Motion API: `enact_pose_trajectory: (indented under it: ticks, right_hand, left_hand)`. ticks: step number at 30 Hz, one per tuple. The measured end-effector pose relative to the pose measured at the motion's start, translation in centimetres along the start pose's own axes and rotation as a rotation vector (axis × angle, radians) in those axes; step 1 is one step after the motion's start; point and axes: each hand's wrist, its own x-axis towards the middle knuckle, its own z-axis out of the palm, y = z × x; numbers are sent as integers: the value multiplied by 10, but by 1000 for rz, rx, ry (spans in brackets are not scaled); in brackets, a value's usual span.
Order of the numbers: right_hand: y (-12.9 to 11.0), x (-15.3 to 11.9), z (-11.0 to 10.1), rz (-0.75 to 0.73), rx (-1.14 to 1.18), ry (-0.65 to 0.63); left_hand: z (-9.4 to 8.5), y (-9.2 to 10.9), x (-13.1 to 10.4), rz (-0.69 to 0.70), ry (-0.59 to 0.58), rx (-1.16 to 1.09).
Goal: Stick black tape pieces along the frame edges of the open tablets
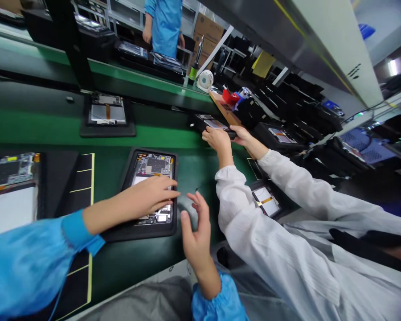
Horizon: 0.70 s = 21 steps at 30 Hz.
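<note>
An opened tablet (155, 164) with a bared circuit board and battery lies in a black tray (173, 229) on the green table. Across its middle rests my left hand (150, 194), palm down with fingers stretched to the right. My right hand (198, 227) is raised just right of the tray, fingers apart and holding nothing. A tiny dark piece (197, 190) shows by its fingertips; whether it touches them I cannot tell.
At the right, a co-worker in white sleeves (247, 200) holds a black tray with a device (212, 121). Other opened devices lie at the far left (11, 196), behind (107, 109) and at the right (267, 201). A small white fan (205, 80) stands on the ledge.
</note>
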Motion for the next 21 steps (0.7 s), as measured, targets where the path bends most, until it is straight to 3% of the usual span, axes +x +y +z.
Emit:
enact_pose_trajectory:
  ticks: [2, 5, 9, 15, 21]
  right_hand:
    - [9, -1, 9, -52, -28, -72]
    - [11, -3, 15, -121, -71, -154]
    - [9, -4, 14, -160, -127, -237]
    - [7, -4, 5, -179, -72, -354]
    - [3, -4, 3, -168, -63, -374]
  left_hand:
    - [-4, -19, 20, 65, -107, -60]
    - [-10, -44, 40, 86, -166, -113]
    - [-15, -60, 52, 115, -229, -158]
    - [-11, -46, 46, 159, -100, -63]
    - [5, -23, 24, 218, -78, -299]
